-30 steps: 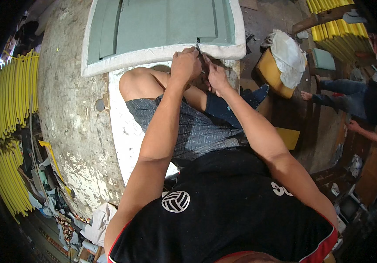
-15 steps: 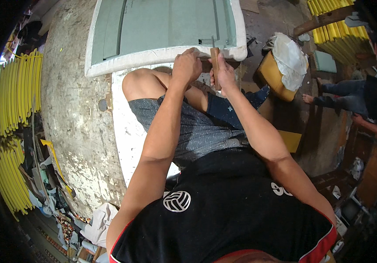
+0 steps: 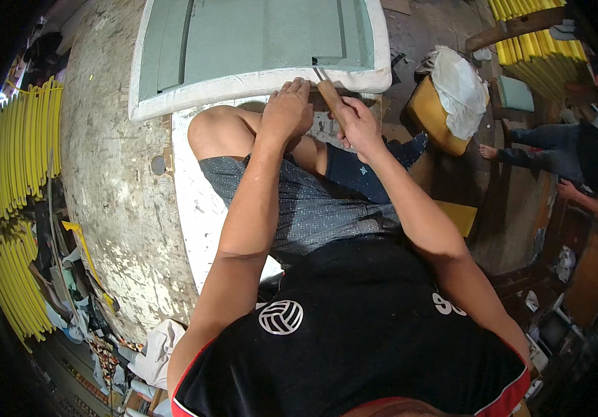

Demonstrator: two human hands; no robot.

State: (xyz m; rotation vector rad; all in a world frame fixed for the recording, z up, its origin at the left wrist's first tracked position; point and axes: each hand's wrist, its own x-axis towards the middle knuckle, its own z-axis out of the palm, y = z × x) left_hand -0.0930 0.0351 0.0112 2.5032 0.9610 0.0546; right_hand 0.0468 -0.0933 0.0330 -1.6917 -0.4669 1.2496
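Note:
In front of me lies a flat grey-green panel with a white fabric-covered border. My left hand rests against the near edge of that border, fingers stretched out and holding nothing. My right hand is closed around the wooden handle of a hand tool. The tool tilts up and left, and its thin metal shaft reaches over the white border toward a small dark notch in the panel. Whether the tip touches the panel, I cannot tell.
A worn, paint-flaked board extends on the left. Beyond it stand stacked yellow bent tubes. At right sit a yellow block with white plastic on it, and another person. More yellow pieces are stacked far right.
My left hand has shifted slightly left and down, its fingers straightening. The tool has tipped from nearly upright to slanting left. The panel appears slightly further left.

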